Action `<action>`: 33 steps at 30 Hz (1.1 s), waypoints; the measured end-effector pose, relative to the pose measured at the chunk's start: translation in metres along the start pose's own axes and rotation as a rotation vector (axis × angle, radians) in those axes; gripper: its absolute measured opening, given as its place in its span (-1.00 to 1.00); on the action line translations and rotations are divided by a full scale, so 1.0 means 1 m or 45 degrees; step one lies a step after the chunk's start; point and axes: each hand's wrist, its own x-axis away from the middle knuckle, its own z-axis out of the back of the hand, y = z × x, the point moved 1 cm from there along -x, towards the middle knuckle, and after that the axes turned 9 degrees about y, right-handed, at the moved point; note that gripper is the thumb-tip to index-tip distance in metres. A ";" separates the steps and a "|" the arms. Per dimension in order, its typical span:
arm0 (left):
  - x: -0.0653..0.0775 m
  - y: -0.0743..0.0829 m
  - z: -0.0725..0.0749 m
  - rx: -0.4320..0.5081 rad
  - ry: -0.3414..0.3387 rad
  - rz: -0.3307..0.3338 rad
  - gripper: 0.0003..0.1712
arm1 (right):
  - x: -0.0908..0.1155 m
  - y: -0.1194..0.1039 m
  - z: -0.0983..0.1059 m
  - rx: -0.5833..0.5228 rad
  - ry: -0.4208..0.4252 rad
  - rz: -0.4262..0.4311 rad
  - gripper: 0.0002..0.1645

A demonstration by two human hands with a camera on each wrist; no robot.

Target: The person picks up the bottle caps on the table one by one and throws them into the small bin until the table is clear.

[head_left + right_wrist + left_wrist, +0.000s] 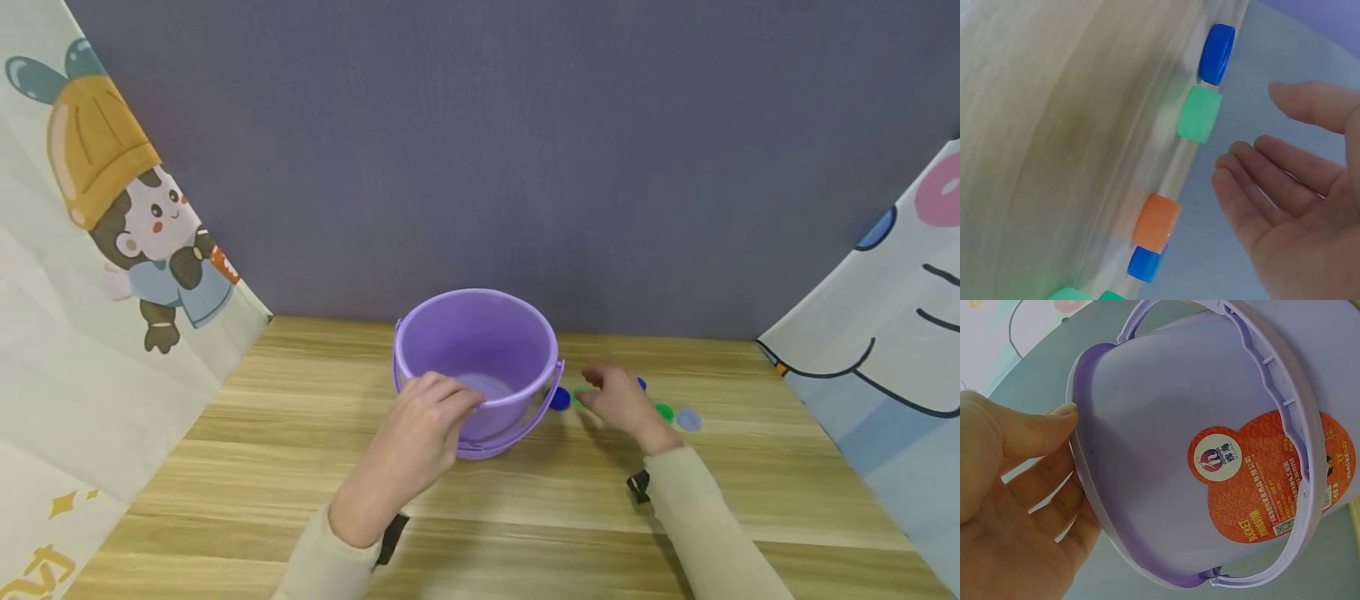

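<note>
A purple bucket (487, 329) stands upright on the table, its handle (1313, 487) hanging down the near side. My left hand (420, 425) pinches the bucket's near rim, with the thumb on the outer wall in the left wrist view. To the bucket's right, my right hand (618, 404) hovers above a row of small round caps, fingers apart and holding nothing. In the right wrist view, a dark blue cap (1216, 54) and a green cap (1200, 114) lie nearest the thumb. Farther along are an orange cap (1157, 224) and another blue cap (1147, 264).
Right of my right hand lie a green cap (664, 412) and a pale cap (689, 419). The wood-grain table (300, 417) ends at a grey back wall (480, 150). Printed white sheets flank both sides. An orange label (1241, 500) is stuck on the bucket.
</note>
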 end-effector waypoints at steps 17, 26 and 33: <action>0.000 0.002 -0.002 -0.010 0.001 -0.004 -0.78 | -0.005 0.008 -0.007 0.186 -0.114 -0.017 -0.40; -0.007 0.002 -0.012 -0.030 0.008 0.018 -0.78 | -0.020 0.020 -0.009 0.209 -0.127 -0.001 -0.51; -0.014 0.002 -0.021 -0.051 0.015 0.028 -0.78 | -0.033 0.028 -0.008 0.197 -0.142 -0.008 -0.74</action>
